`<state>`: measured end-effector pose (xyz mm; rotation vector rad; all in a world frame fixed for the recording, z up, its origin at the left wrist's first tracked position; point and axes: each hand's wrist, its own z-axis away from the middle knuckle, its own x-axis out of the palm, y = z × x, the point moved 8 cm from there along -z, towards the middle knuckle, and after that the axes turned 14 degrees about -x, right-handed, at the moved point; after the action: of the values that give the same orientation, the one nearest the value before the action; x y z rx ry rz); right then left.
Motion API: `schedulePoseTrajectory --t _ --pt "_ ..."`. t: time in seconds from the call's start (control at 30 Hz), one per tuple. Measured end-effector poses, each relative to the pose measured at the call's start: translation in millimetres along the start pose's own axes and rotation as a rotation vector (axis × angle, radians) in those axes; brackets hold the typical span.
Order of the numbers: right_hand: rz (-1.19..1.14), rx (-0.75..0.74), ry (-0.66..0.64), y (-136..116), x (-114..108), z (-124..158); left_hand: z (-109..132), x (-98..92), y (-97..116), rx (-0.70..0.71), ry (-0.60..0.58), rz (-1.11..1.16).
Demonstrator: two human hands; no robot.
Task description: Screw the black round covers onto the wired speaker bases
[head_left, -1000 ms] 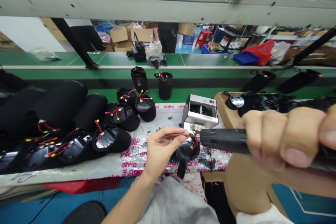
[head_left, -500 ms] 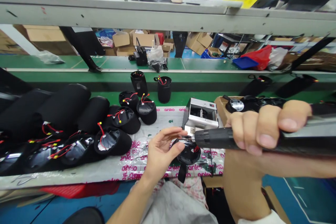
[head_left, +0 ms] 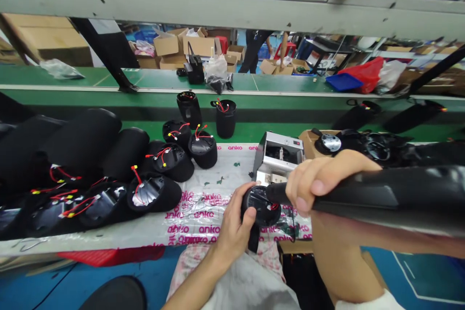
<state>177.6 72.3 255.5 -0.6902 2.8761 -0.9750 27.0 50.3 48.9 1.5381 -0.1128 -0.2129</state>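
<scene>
Black round cap [head_left: 260,206] w/ red leads: held just in front of silver bench machine [head_left: 278,157], above "anko"-printed plastic sheet [head_left: 203,218].

Far L of machine: heap of long black cylindrical housings [head_left: 83,140], lying on their sides, w/ wired caps [head_left: 154,193] at their near ends; red leads w/ yellow tips visible. Nearer machine, L side: short black housings [head_left: 177,134] [head_left: 202,150], lying tilted, red leads on top. Behind these, L of machine: 2 upright black cylinders [head_left: 189,109] [head_left: 225,118], apart from each other, on green workbench [head_left: 290,82].

Centre, just L of machine: L hand [head_left: 234,225] wraps cap from below and side, fingers closed around its rim. Cap touches the nose of electric screwdriver [head_left: 381,193], which comes in from R, just in front of machine.

R of cap: R hand [head_left: 321,179], fingers curled tightly over screwdriver body, tool lying approx. level.

R of machine: cardboard tray [head_left: 308,143] w/ black round parts and metal disc [head_left: 328,143], touching one another.

Far behind machine, beyond grey steel shelf beam [head_left: 181,2]: cardboard boxes [head_left: 189,43] and standing person [head_left: 254,51], legs only, too distant for detail.
</scene>
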Motion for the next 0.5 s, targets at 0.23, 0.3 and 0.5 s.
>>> schedulePoseTrajectory --t 0.23,0.3,0.5 --pt "-0.033 0.031 0.017 10.7 3.1 3.2 0.9 -1.4 6.8 0.065 0.026 -0.091" --pt "-0.025 0.034 0.027 11.8 4.2 2.7 1.3 -1.5 7.8 0.065 0.029 -0.094" --pt "0.008 0.038 0.05 15.8 6.4 0.4 0.9 -1.9 9.9 0.066 0.039 -0.116"
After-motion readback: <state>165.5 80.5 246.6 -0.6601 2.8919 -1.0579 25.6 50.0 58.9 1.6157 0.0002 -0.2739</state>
